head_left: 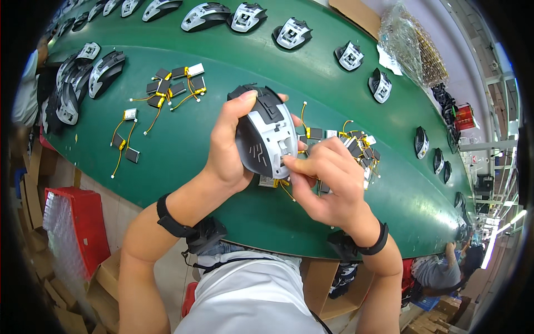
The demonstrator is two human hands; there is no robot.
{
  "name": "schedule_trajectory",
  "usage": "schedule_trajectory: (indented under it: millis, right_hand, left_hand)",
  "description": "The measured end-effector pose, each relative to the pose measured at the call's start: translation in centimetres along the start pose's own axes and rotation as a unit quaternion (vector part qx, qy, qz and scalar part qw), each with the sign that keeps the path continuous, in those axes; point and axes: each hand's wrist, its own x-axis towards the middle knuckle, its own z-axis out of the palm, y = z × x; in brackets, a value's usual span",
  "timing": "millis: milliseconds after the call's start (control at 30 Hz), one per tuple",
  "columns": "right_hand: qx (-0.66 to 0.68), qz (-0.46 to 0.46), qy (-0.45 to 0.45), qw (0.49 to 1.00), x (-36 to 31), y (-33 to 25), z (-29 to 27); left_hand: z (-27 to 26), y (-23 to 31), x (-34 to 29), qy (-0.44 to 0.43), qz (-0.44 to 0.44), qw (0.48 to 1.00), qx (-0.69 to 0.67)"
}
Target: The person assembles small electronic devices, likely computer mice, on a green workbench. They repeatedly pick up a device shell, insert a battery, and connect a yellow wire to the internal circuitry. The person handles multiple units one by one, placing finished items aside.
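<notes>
A black and silver-grey computer mouse (272,131) is tilted up above the green table, with recesses showing in its grey face. My left hand (225,142) is closed around its left side, thumb on the upper end. At the lower right of the grey face, my right hand (331,178) pinches with thumb and forefinger against a recess. Whatever lies between those fingertips is too small and covered to make out. Small battery packs with yellow wires (364,150) are heaped beyond my right hand. Another group of battery packs (163,86) lies to the left of the mouse.
Similar mice (292,34) line the far side of the green table (183,145), and several are stacked at the left (69,100). Bubble wrap (411,44) is at the back right. A red crate (83,222) stands lower left. Other people (436,273) sit along the table.
</notes>
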Motion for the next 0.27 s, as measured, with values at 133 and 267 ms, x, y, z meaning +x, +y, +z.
schedule_trajectory:
  millis: [133, 267]
  right_hand:
    - [0.041, 0.066, 0.056, 0.995, -1.2, -0.9, -0.4]
    - [0.283, 0.288, 0.031, 0.914, -2.0, -0.1, 1.1]
  left_hand:
    - [0.2, 0.6, 0.2, -0.076, 0.059, 0.995, -0.002]
    - [0.3, 0.5, 0.6, -0.124, 0.139, 0.98, 0.067]
